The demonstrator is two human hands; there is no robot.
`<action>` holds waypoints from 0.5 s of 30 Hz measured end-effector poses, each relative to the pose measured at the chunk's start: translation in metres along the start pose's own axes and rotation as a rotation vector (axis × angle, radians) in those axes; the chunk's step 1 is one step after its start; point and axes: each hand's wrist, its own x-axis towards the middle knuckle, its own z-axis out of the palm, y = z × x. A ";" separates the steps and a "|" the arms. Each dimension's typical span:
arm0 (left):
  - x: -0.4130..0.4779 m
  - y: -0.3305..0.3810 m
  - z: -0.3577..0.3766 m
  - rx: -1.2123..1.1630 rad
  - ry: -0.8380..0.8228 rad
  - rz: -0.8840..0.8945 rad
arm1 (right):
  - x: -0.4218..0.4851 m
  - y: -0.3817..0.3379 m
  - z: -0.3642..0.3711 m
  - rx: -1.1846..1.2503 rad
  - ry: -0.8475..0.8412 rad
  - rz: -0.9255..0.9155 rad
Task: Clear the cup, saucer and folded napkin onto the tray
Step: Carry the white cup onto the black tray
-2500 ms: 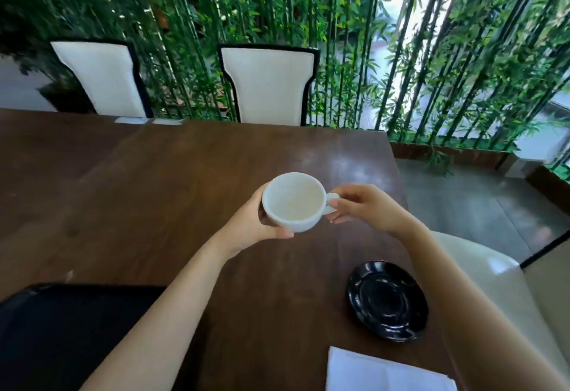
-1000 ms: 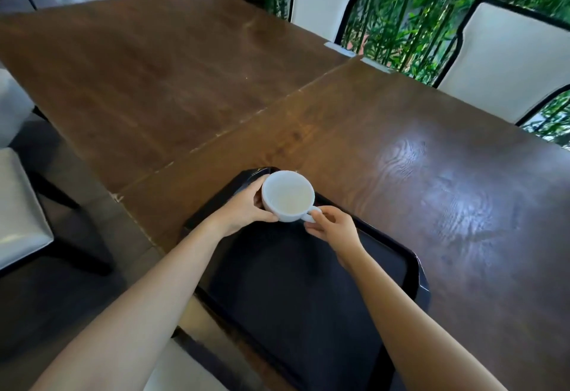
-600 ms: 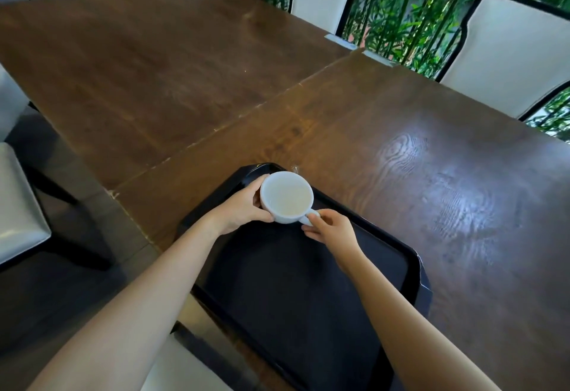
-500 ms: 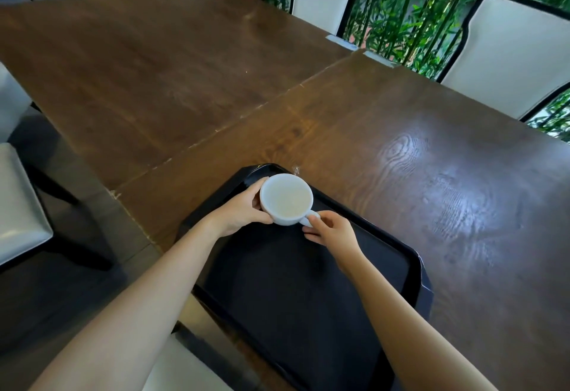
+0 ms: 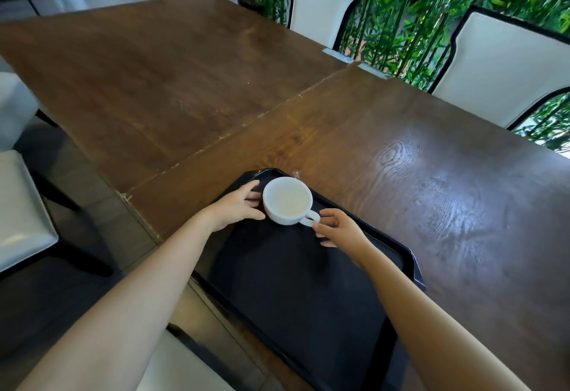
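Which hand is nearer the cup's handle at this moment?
Right. The right hand has its fingertips at the cup handle, on the near-right side of the cup. The left hand is on the opposite side, by the cup's left wall.

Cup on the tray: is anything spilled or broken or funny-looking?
Nothing stands out. The white cup sits upright at the far corner of the black tray, with no spill showing. The left hand is at its side and the right hand at its handle.
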 end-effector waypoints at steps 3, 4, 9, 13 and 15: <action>-0.008 0.007 -0.005 0.184 0.035 -0.086 | -0.009 -0.003 -0.013 -0.141 -0.017 0.033; -0.011 0.010 -0.005 0.261 0.044 -0.113 | -0.013 -0.004 -0.018 -0.183 -0.031 0.046; -0.033 0.038 0.001 0.932 0.072 -0.183 | -0.043 -0.007 -0.039 -0.360 -0.100 0.118; -0.052 0.064 0.021 1.121 -0.004 -0.185 | -0.073 -0.009 -0.057 -0.383 -0.134 0.148; -0.060 0.076 0.037 1.179 -0.049 -0.162 | -0.089 -0.009 -0.068 -0.402 -0.164 0.164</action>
